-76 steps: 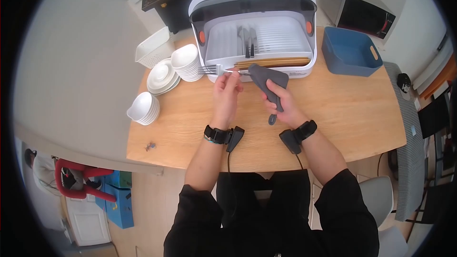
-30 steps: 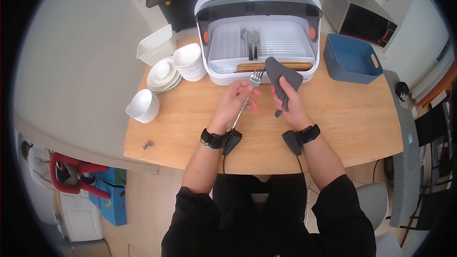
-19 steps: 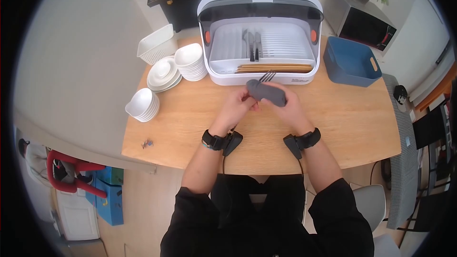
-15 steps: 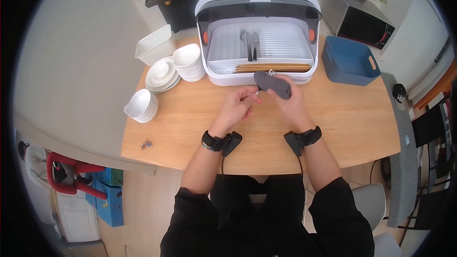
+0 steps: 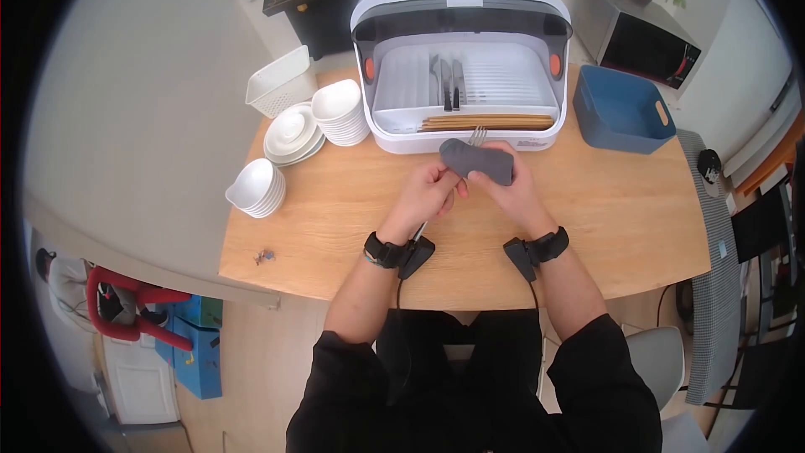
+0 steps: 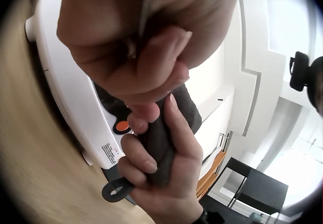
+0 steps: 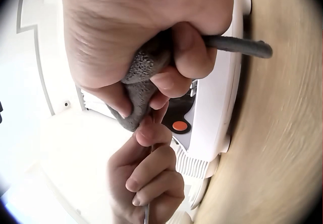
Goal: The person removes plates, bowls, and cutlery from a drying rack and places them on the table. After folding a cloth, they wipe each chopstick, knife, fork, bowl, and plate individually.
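In the head view my left hand pinches a metal fork whose tines point away from me, past the cloth. Below that hand the fork's handle runs back toward the wrist, as the right wrist view shows. My right hand grips a folded dark grey cloth and holds it over the fork's middle, thumb on top. A hanging loop sticks out of the cloth below the right fingers. Both hands meet above the table, just in front of the white dish box.
Inside the open-lidded box lie knives and wooden chopsticks. To its left stand stacked bowls, plates, cups and a white basket. A blue bin is at the right, before a microwave.
The fork, which pointed left, has turned so its tines point away from me. The right hand has brought the cloth leftward over the fork and folded it there.
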Tool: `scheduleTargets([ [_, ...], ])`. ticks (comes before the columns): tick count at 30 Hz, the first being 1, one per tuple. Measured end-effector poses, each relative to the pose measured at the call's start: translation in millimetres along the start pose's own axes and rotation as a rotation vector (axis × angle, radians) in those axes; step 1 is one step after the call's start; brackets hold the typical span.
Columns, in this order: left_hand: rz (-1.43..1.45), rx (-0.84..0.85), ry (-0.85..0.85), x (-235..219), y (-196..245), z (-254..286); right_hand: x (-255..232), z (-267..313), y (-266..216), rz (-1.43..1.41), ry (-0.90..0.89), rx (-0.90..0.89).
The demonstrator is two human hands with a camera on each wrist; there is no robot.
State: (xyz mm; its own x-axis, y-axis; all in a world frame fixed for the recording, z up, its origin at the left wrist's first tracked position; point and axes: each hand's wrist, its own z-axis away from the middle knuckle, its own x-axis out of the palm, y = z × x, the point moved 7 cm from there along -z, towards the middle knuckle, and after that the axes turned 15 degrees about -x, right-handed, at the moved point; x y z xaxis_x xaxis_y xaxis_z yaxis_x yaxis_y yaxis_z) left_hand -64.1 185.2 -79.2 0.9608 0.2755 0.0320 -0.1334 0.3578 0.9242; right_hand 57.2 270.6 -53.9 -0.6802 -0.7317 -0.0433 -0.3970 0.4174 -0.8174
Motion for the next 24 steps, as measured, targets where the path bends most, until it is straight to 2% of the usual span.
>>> scheduleTargets([
  [1, 0.037, 0.021, -0.022, 2, 1, 0, -1, 0, 3, -0.001, 0.004, 0.002],
  [3, 0.072, 0.043, -0.048, 3, 4, 2, -22, -1, 15, 0.055, 0.233, 0.048],
  [4, 0.022, 0.05, -0.105, 6, 6, 6, -29, -5, 19, 0.054, 0.237, 0.048],
  [6, -0.036, 0.055, -0.166, 10, 10, 12, -59, -1, 32, -0.018, 0.513, 0.218],
  [7, 0.013, 0.066, -0.146, 9, 14, 14, -59, 3, 32, -0.156, 0.548, 0.29],
  [8, 0.062, 0.077, -0.128, 7, 17, 16, -60, 6, 32, -0.158, 0.558, 0.285],
  [9, 0.054, 0.08, -0.132, 4, 19, 14, -52, 7, 37, -0.334, 0.543, 0.346],
  [10, 0.124, 0.068, -0.056, -10, 17, 11, -42, 9, 42, -0.512, 0.521, 0.405],
  [11, 0.19, 0.054, 0.021, -23, 15, 8, -39, 9, 43, -0.518, 0.526, 0.399],
  [12, 0.177, 0.055, 0.022, -29, 13, 5, -22, 11, 47, -0.608, 0.381, 0.497],
  [13, 0.185, 0.07, 0.109, -41, 11, 1, -5, 14, 49, -0.696, 0.232, 0.591],
  [14, 0.192, 0.086, 0.196, -53, 9, -2, -2, 15, 53, -0.707, 0.238, 0.582],
  [16, 0.144, 0.09, 0.229, -62, 12, -10, 15, 22, 67, -0.648, 0.019, 0.706],
  [18, -0.142, 0.164, 0.481, -75, 23, -13, 14, 22, 71, -0.649, 0.013, 0.7],
  [19, -0.148, 0.164, 0.481, -82, 25, -21, 14, 22, 70, -0.678, -0.013, 0.706],
  [21, -0.631, 0.26, 0.662, -92, 50, -38, 12, 24, 69, -0.708, -0.038, 0.712],
  [22, -0.633, 0.261, 0.661, -95, 58, -46, 13, 24, 69, -0.712, -0.037, 0.714],
  [24, -0.985, 0.461, 0.861, -88, 89, -51, 12, 23, 67, -0.717, -0.036, 0.712],
])
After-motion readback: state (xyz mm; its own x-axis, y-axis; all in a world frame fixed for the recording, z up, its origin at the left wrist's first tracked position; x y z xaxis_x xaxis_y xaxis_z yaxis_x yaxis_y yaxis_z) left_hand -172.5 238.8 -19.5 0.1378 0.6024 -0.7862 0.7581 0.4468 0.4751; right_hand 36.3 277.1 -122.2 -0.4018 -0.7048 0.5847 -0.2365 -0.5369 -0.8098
